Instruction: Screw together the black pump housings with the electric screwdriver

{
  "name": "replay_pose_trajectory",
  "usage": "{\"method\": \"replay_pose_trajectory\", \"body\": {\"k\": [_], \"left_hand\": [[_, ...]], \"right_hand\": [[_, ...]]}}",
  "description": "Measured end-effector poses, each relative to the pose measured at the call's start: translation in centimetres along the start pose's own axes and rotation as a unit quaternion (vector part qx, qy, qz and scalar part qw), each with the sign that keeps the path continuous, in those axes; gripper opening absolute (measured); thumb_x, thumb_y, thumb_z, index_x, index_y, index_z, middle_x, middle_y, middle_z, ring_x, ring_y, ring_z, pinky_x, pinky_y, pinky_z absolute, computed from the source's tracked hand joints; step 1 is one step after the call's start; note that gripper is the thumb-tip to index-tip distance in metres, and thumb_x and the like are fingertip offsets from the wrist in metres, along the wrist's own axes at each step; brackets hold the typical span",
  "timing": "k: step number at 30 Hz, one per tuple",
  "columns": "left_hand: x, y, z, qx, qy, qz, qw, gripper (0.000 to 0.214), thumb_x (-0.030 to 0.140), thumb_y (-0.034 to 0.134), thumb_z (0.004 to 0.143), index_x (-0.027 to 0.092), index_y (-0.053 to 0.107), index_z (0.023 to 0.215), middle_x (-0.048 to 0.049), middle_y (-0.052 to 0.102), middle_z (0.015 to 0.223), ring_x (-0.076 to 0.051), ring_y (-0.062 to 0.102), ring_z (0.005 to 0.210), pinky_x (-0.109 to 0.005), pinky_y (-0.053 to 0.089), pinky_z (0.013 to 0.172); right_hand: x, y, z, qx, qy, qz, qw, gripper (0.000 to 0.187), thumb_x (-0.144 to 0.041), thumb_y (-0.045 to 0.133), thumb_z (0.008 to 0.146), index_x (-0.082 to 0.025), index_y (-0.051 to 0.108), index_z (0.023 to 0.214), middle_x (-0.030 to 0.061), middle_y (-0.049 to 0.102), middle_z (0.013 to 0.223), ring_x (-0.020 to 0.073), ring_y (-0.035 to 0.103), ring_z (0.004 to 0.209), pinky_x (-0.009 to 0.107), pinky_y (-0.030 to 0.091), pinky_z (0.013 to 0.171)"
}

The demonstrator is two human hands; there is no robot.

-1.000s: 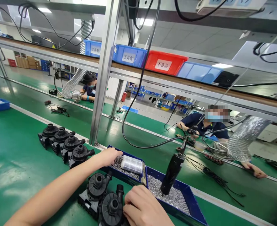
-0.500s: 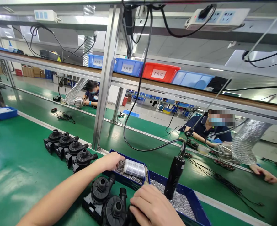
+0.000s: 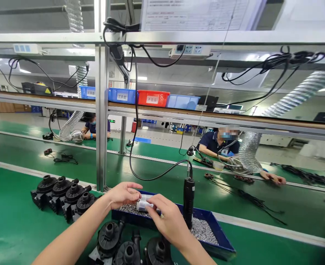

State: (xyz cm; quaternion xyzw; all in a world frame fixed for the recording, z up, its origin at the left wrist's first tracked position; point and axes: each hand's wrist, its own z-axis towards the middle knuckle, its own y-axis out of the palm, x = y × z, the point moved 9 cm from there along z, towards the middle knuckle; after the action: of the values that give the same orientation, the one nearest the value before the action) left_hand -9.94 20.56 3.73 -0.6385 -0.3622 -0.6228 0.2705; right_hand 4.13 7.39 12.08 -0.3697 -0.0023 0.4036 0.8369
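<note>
My left hand (image 3: pixel 126 195) is over the left part of a blue tray (image 3: pixel 131 218) of small metal screws (image 3: pixel 127 208). Its thumb and a finger pinch a tiny metal piece that looks like a screw; the other fingers reach forward. My right hand (image 3: pixel 169 217) hovers close by, fingers curved and thumb apart, in front of a white roll (image 3: pixel 142 203) lying on the screws. Whether it touches the roll is unclear. Below my hands stand three black pump housings, with round tops and pipe stubs: one left (image 3: pixel 108 235), one middle (image 3: pixel 128 254), one right (image 3: pixel 159 252).
A black electric screwdriver (image 3: pixel 189 200) hangs on its cord over the right tray of silvery screws (image 3: pixel 205 232). Several more pump housings (image 3: pixel 74 197) line up at left. A metal post (image 3: pixel 101 121) rises behind. Two people work across the bench beside cables (image 3: pixel 250 198).
My right hand has left the pump housing and come up beside my left hand. The left hand has lifted from among the screws. The view has shifted and levelled.
</note>
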Motion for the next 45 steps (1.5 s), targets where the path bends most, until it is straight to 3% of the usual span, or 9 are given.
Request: {"method": "replay_pose_trajectory", "body": {"k": [8, 17, 19, 21, 24, 28, 33, 39, 45], "left_hand": [[1.7, 3.5, -2.6, -0.027, -0.009, -0.085, 0.996, 0.087, 0.043, 0.114, 0.047, 0.013, 0.071, 0.117, 0.0002, 0.075, 0.076, -0.011, 0.067, 0.066, -0.026, 0.053, 0.072], [3.2, 3.9, -3.7, 0.009, -0.003, -0.047, 0.999, 0.076, 0.044, 0.11, 0.054, 0.015, 0.07, 0.112, -0.0032, 0.08, 0.084, -0.017, 0.073, 0.072, -0.035, 0.059, 0.081], [3.8, 3.7, -4.4, -0.002, -0.006, -0.02, 1.0, 0.068, 0.038, 0.108, 0.057, 0.014, 0.072, 0.109, -0.0046, 0.08, 0.079, -0.019, 0.074, 0.071, -0.035, 0.059, 0.078], [4.5, 3.7, -5.3, -0.034, -0.004, 0.053, 0.998, 0.054, 0.03, 0.102, 0.064, 0.014, 0.074, 0.107, -0.0054, 0.081, 0.077, -0.021, 0.074, 0.071, -0.034, 0.058, 0.075], [5.1, 4.1, -7.0, -0.105, 0.001, 0.223, 0.969, 0.039, 0.02, 0.088, 0.074, 0.018, 0.075, 0.111, -0.0016, 0.082, 0.08, -0.02, 0.074, 0.073, -0.029, 0.055, 0.072], [4.3, 4.7, -8.7, -0.183, -0.02, 0.416, 0.891, 0.043, 0.007, 0.084, 0.071, 0.023, 0.075, 0.109, 0.0041, 0.081, 0.076, -0.021, 0.075, 0.075, -0.025, 0.048, 0.064], [3.8, 5.0, -8.9, -0.194, -0.015, 0.504, 0.842, 0.042, 0.0, 0.085, 0.064, 0.025, 0.071, 0.096, 0.0091, 0.073, 0.062, -0.023, 0.076, 0.073, -0.028, 0.043, 0.06], [2.5, 5.7, -9.0, -0.266, -0.029, 0.485, 0.832, 0.049, 0.001, 0.091, 0.052, 0.028, 0.06, 0.079, 0.012, 0.066, 0.051, -0.025, 0.072, 0.063, -0.031, 0.041, 0.055], [3.6, 5.8, -9.7, -0.262, -0.055, 0.527, 0.807, 0.043, 0.002, 0.084, 0.063, 0.027, 0.063, 0.092, 0.0099, 0.069, 0.059, -0.025, 0.074, 0.074, -0.028, 0.042, 0.056]], "right_hand": [[-3.2, -0.9, -0.5, 0.084, -0.096, -0.083, 0.988, 0.023, -0.029, 0.062, 0.113, -0.018, 0.074, 0.098, 0.0059, 0.08, 0.086, 0.0217, 0.077, 0.075, 0.034, 0.059, 0.071], [-5.1, -1.7, -0.5, 0.094, -0.135, -0.126, 0.978, 0.016, -0.007, 0.057, 0.109, -0.015, 0.071, 0.111, 0.0106, 0.082, 0.095, 0.0241, 0.078, 0.081, 0.037, 0.058, 0.075], [-5.7, -2.0, -0.5, 0.076, -0.131, -0.114, 0.982, 0.015, -0.007, 0.057, 0.108, -0.016, 0.069, 0.107, 0.0095, 0.08, 0.092, 0.0236, 0.076, 0.079, 0.036, 0.058, 0.074], [-6.9, -1.6, -0.7, 0.007, -0.145, -0.068, 0.987, 0.015, -0.009, 0.056, 0.109, -0.017, 0.068, 0.103, 0.0086, 0.077, 0.091, 0.0227, 0.073, 0.079, 0.036, 0.058, 0.073], [-10.1, -0.1, -1.8, -0.134, -0.207, 0.008, 0.969, 0.018, -0.012, 0.057, 0.109, -0.02, 0.069, 0.098, 0.0076, 0.075, 0.1, 0.022, 0.07, 0.094, 0.035, 0.061, 0.082], [-12.3, 1.3, -3.0, -0.196, -0.257, -0.008, 0.946, 0.021, -0.012, 0.066, 0.105, -0.025, 0.069, 0.09, 0.007, 0.074, 0.123, 0.0259, 0.061, 0.13, 0.04, 0.059, 0.109], [-11.7, 2.6, -3.7, -0.188, -0.272, -0.038, 0.943, 0.019, -0.01, 0.069, 0.101, -0.026, 0.069, 0.09, 0.0085, 0.069, 0.134, 0.0289, 0.053, 0.141, 0.051, 0.052, 0.123], [-11.1, 3.4, -4.3, -0.195, -0.273, -0.024, 0.942, 0.019, -0.011, 0.073, 0.099, -0.026, 0.069, 0.088, 0.0073, 0.07, 0.134, 0.0285, 0.053, 0.143, 0.053, 0.05, 0.126], [-11.7, 3.1, -4.4, -0.13, -0.296, -0.038, 0.946, 0.023, -0.001, 0.069, 0.094, -0.023, 0.069, 0.088, 0.0066, 0.073, 0.126, 0.0259, 0.06, 0.136, 0.051, 0.047, 0.128]]}}
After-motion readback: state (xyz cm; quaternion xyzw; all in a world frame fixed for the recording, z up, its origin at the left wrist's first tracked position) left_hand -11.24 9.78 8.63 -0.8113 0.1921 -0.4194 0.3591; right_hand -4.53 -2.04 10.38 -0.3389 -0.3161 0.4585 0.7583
